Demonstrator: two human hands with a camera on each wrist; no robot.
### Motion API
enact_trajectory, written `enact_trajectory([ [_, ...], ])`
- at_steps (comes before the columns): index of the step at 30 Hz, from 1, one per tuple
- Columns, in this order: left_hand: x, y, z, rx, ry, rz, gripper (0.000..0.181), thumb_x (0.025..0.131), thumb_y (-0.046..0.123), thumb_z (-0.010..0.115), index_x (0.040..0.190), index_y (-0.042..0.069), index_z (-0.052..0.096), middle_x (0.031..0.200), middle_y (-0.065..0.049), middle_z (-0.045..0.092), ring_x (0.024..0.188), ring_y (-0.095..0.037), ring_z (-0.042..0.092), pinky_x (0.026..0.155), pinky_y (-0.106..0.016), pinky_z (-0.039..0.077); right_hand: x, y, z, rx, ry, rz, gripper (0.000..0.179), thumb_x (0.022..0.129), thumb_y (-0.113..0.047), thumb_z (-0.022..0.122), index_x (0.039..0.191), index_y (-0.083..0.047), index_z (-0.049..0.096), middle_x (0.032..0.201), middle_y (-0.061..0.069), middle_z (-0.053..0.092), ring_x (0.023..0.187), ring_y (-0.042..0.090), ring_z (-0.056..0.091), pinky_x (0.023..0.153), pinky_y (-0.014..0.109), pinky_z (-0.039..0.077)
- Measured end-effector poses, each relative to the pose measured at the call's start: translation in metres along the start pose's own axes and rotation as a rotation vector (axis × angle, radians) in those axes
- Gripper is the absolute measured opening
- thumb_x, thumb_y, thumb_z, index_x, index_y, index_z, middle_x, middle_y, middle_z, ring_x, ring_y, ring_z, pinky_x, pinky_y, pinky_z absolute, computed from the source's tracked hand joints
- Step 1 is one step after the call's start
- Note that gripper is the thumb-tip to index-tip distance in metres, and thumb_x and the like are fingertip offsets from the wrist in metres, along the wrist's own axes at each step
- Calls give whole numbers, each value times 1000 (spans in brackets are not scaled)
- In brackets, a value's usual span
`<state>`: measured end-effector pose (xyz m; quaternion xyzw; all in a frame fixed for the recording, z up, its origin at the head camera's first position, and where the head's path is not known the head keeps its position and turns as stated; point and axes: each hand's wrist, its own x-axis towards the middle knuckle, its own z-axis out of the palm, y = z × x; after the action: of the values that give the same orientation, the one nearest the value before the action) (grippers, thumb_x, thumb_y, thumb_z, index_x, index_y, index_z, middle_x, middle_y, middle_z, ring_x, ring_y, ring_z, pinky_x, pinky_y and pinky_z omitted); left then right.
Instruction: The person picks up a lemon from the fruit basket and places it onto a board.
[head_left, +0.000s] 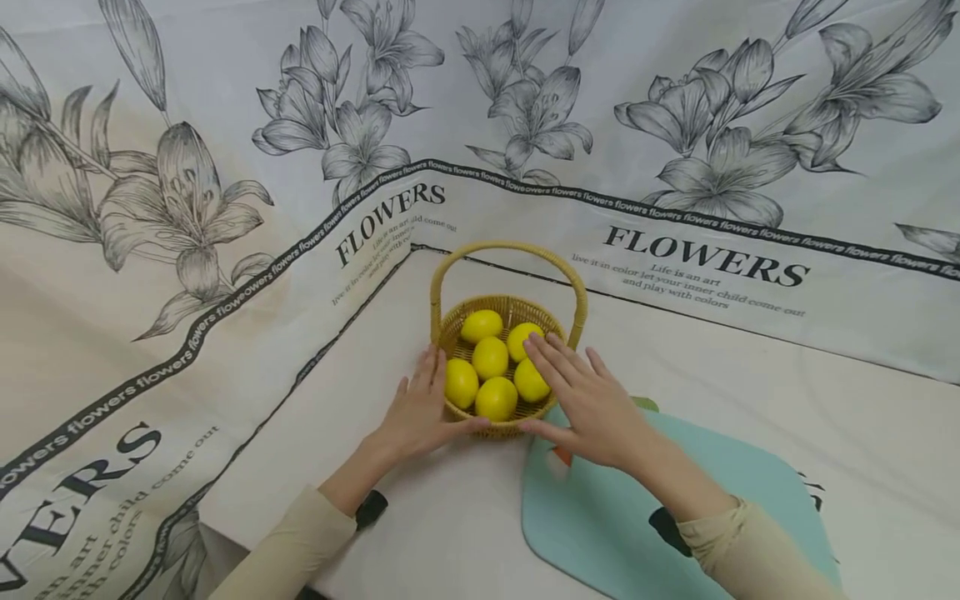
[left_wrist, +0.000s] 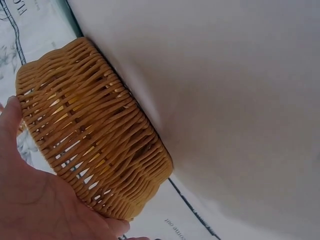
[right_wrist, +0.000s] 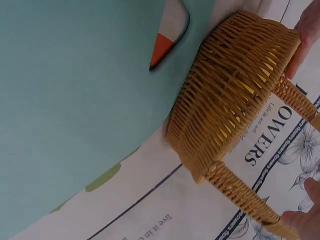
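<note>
A yellow-brown wicker basket (head_left: 510,430) with a tall arched handle (head_left: 510,247) stands on the table, holding several yellow lemons (head_left: 490,358). My left hand (head_left: 420,421) lies along the basket's left side, fingers extended and thumb at the front rim. In the left wrist view, that hand (left_wrist: 45,200) touches the wicker side (left_wrist: 95,135). With fingers spread and fairly straight, my right hand (head_left: 596,412) reaches over the basket's right rim. Its fingertips overlap the lemons on that side; contact with them is unclear. The right wrist view shows the basket's woven side (right_wrist: 225,95) between thumb and fingers.
A light teal board (head_left: 675,500) with an orange-and-white patch (head_left: 560,458) lies right of the basket, partly under my right forearm. Behind the white table (head_left: 420,533) hangs a white cloth (head_left: 525,200) printed with flowers and lettering.
</note>
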<state>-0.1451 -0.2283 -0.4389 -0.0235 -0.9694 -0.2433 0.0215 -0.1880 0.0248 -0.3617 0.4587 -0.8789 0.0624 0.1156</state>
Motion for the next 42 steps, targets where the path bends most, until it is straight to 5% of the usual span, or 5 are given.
enact_trajectory([
  [7,0,-1,1,19,-21,-9,119,79,76,53,153,0,-1,161,-15,-9,150,-30,1,116,-60,15,30,-5,26,-9,-30,-50,90,89,-56,59,154,-9,18,160,10,21,146,32,26,111,62,27],
  [16,1,1,-2,57,-9,-8,119,79,76,53,153,-2,1,161,-17,-5,150,-30,5,117,-58,17,48,-7,49,6,-61,17,93,87,-52,64,154,-8,18,158,16,26,142,36,31,108,64,30],
  [27,2,1,-3,66,-20,-11,117,81,75,51,152,-2,0,161,-17,-5,150,-28,3,117,-57,16,60,-15,52,2,-116,139,102,80,-58,69,153,-5,22,151,21,37,139,37,38,106,64,32],
  [37,3,1,-2,55,-19,-19,117,80,76,51,153,-1,0,162,-16,-5,151,-28,2,118,-58,15,64,-20,50,10,-181,208,103,80,-58,69,153,-4,21,132,21,58,118,35,59,106,66,31],
  [42,2,1,-3,47,-20,-16,117,80,76,51,153,-1,0,162,-15,-6,151,-27,2,118,-58,14,69,-22,51,-21,-230,250,98,79,-63,67,142,6,40,117,21,67,105,37,65,109,66,27],
])
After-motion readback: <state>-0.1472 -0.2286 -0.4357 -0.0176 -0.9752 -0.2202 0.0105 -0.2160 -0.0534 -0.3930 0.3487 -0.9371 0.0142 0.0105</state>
